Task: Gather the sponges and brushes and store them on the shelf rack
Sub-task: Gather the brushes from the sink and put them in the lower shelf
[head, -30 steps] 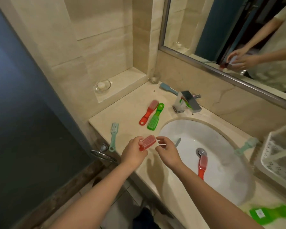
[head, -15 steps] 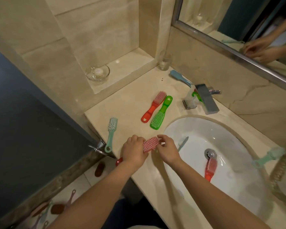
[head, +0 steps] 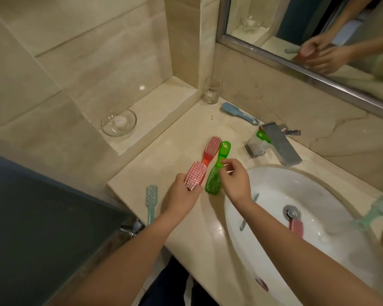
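Observation:
My left hand (head: 181,196) is shut on a red brush (head: 195,176), bristles up, just above the counter. My right hand (head: 236,183) pinches the handle of a green brush (head: 215,177), which lies flat on the counter. Beside it lies a second red brush (head: 211,149). A teal brush (head: 151,200) rests at the counter's left edge and a blue brush (head: 237,112) near the back wall. Another green brush (head: 262,135) is behind the faucet. In the sink are a red brush (head: 296,226) and a grey-blue brush (head: 243,224). A blurred teal brush (head: 373,214) sits right of the sink.
The white sink (head: 263,180) fills the right side, with a steel faucet (head: 276,146) behind it. A glass cup (head: 212,91) stands in the corner and a glass dish (head: 118,122) on the raised ledge. A mirror (head: 318,29) hangs above. A dark panel borders the left.
My left hand carried the red brush up and away toward the two brushes on the counter. My right hand left the red brush and moved onto the green brush's handle.

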### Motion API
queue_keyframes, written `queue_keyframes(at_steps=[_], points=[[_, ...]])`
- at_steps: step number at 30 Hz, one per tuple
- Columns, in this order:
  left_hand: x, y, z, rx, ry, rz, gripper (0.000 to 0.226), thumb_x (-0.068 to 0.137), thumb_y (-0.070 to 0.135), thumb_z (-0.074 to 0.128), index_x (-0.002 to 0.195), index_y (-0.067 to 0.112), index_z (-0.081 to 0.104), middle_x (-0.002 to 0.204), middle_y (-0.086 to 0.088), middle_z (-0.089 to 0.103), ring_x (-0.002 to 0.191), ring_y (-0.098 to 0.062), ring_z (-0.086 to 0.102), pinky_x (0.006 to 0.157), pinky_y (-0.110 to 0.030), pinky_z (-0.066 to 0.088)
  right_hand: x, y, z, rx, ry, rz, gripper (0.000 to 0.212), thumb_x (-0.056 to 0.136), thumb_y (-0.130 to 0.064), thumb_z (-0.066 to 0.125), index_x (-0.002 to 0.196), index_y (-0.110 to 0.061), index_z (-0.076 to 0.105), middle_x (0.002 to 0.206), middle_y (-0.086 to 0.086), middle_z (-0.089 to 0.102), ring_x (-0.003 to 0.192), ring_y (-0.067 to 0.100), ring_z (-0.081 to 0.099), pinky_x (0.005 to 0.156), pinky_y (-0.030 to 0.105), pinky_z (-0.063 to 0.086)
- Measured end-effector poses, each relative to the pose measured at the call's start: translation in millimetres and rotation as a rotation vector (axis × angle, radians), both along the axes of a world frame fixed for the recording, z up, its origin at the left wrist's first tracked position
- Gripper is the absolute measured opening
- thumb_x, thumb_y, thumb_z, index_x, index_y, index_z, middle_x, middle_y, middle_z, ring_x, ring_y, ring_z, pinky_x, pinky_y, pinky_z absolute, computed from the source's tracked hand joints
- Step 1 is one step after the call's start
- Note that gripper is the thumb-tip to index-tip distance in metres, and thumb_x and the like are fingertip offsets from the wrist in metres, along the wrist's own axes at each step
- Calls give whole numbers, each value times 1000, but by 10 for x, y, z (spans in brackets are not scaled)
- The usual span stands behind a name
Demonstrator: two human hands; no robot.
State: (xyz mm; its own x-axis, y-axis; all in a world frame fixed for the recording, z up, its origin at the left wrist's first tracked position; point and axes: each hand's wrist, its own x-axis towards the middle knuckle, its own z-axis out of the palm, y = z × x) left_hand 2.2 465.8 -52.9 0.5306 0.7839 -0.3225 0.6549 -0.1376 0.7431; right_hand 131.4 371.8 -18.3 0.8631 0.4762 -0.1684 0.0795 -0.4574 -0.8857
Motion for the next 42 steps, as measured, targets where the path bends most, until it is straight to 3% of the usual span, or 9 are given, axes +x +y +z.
queue_keyframes(at_steps=[4,7,10,16,20,24,30,37,42], points=[[337,402,-9,-249,-132,149,46,63,47,60,104,26,54,74,-3,70,65,-28,68,65,-48,58,253,416,50,-149,4,-1,32,87,-28,61,117,-19,54,86,-7,59,84,19,61,74,36,48],[516,651,-49,-446,-180,167,57,61,42,61,112,17,57,62,-2,70,54,-25,67,57,-42,57,399,677,46,-331,-2,25,43,85,-38,62,119,-17,47,92,0,65,89,25,64,71,36,48],[637,812,-81,-570,-194,152,50,57,47,61,98,18,61,67,3,73,55,-26,67,62,-49,57,493,819,11,-519,28,4,44,83,-38,60,116,-13,46,100,6,65,94,29,64,73,35,49],[903,949,-111,-797,-235,157,42,65,40,64,91,8,62,77,-9,75,49,-22,60,56,-33,50,600,937,-62,-616,127,-51,37,77,-36,62,104,-13,52,94,6,64,90,27,63,69,34,49],[988,1002,-99,-793,-231,138,28,74,34,60,84,8,65,72,-7,71,49,-19,59,54,-30,48,603,1008,-87,-414,252,-121,25,78,-28,62,86,-4,60,68,11,66,63,28,65,64,38,54],[1023,1041,-56,-611,-221,90,37,61,46,60,78,14,67,60,-4,65,53,-23,62,59,-40,54,537,1106,-23,-180,337,-176,40,84,-32,59,49,-13,54,35,-3,46,34,14,44,43,25,36],[1114,930,21,-423,-240,15,35,68,51,58,83,20,60,56,-3,61,54,-26,59,63,-57,54,445,951,215,-25,352,-232,22,82,-24,56,65,-11,61,50,-3,57,42,9,50,44,21,38],[1078,316,187,-408,-233,-127,15,68,54,56,81,45,54,54,4,62,53,-22,62,66,-53,55,314,217,438,24,471,-281,18,84,-24,56,71,-11,54,63,5,50,36,12,35,39,17,22],[1047,-303,376,-455,-283,-217,27,69,48,55,87,28,55,58,2,60,54,-19,59,60,-38,53,168,-420,563,53,466,-331,16,85,-24,56,78,-9,54,65,6,54,37,13,37,42,22,22]])
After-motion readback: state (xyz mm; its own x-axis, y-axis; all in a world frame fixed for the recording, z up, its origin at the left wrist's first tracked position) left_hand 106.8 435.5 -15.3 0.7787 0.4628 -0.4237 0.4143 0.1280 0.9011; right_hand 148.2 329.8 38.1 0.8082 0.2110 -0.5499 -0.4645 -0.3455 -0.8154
